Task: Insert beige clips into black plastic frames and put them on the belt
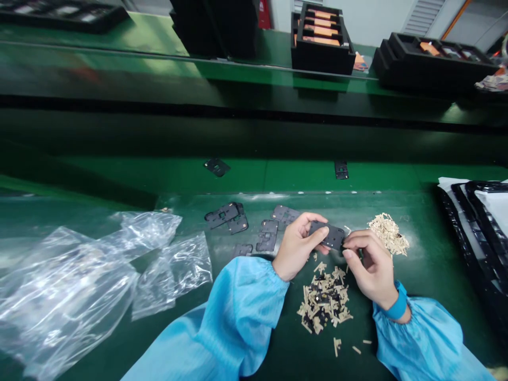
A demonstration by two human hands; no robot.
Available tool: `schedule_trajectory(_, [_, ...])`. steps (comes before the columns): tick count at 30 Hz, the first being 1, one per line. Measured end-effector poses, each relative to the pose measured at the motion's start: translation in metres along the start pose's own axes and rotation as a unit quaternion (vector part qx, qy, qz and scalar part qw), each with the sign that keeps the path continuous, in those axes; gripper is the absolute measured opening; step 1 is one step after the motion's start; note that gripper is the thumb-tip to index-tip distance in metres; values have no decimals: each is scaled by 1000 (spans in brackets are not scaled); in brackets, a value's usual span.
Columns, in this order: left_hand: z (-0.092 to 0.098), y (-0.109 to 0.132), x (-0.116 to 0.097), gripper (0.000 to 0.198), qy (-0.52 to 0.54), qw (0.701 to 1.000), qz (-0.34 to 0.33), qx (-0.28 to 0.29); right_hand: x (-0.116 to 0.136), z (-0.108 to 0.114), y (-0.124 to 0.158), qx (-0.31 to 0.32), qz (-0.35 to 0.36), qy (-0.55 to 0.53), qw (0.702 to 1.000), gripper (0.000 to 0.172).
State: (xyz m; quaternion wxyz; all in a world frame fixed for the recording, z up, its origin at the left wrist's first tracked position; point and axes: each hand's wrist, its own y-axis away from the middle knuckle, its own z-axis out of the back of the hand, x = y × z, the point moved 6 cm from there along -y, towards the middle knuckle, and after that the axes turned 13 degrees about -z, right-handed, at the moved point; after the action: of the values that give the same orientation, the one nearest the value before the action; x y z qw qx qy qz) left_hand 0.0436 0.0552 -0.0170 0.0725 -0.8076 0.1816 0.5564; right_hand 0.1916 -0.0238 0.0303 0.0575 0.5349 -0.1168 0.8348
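My left hand [299, 244] grips a flat black plastic plate [332, 236] with small holes, its thumb lying across the top face. At the plate's right end, the fingers of my right hand [370, 263] are pinched together; whether a small piece sits between them is hidden. Below both hands lies a pile of small beige and black pieces [325, 297]. A second heap, of beige strips [389, 234], is just beyond my right hand. Left of my left hand, similar black plates [267, 236] rest on the green work surface [278, 354].
Clear plastic bags [79, 296] cover the left side. Black plastic packaging [476, 233] lies at the right edge. Two black plates, one of them this plate [217, 167], lie farther back. On the raised shelf stand black trays [323, 53] with orange-topped items.
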Motion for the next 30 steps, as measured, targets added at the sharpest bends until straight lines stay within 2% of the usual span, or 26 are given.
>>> schedule_trajectory(2, [-2, 1, -1, 42, 2, 1000, 5, 5, -2, 1, 0, -12, -5, -7, 1000, 31])
schedule_trajectory(4, [-4, 2, 0, 42, 7, 1000, 8, 11, -3, -3, 0, 3, -1, 12, 1000, 54])
schedule_trajectory(6, [-5, 3, 0, 41, 13, 1000, 7, 12, -2, -7, 3, 10, 11, 44, 999, 60])
schedule_trajectory(8, [-5, 3, 2, 41, 18, 1000, 4, 8, -1, -6, 7, -27, 24, 63, 997, 54])
schedule_trajectory(11, [-3, 1, 1, 41, 12, 1000, -2, -10, 1, -3, 11, -73, 31, 64, 995, 35])
schedule_trajectory(13, [0, -1, -2, 40, -2, 1000, -10, -17, -2, -1, 8, -68, -14, 29, 997, 26])
schedule_trajectory(15, [-2, -2, -6, 36, -28, 1000, -11, 11, -13, -1, 2, -36, -113, -48, 992, 30])
schedule_trajectory(16, [-4, -2, -7, 33, -40, 998, -8, 37, -18, -3, -1, -4, -165, -91, 982, 32])
schedule_trajectory(18, [-10, -2, -8, 32, -52, 995, -4, 89, -27, -9, -6, 82, -254, -134, 954, 24])
schedule_trajectory(19, [-12, -2, -8, 35, -49, 994, -7, 101, -30, -9, -8, 105, -286, -150, 941, 29])
schedule_trajectory(21, [-10, -3, -9, 44, -28, 996, -21, 79, -34, 0, -15, 76, -311, -218, 922, 31])
schedule_trajectory(23, [-5, -6, -8, 49, -8, 999, -35, 27, -33, 14, -22, 2, -275, -296, 915, 22])
schedule_trajectory(24, [-2, -7, -7, 49, -2, 999, -39, 4, -33, 17, -23, -4, -261, -305, 916, 25])
schedule_trajectory(26, [1, -9, -5, 48, 5, 999, -45, -22, -31, 12, -21, 27, -257, -258, 931, 29])
schedule_trajectory(28, [2, -10, -4, 47, 6, 998, -50, -27, -26, -1, -15, 101, -241, -139, 955, 17])
schedule_trajectory(30, [3, -10, -4, 47, 5, 998, -56, -27, -16, -16, -8, 161, -169, 12, 972, 7])
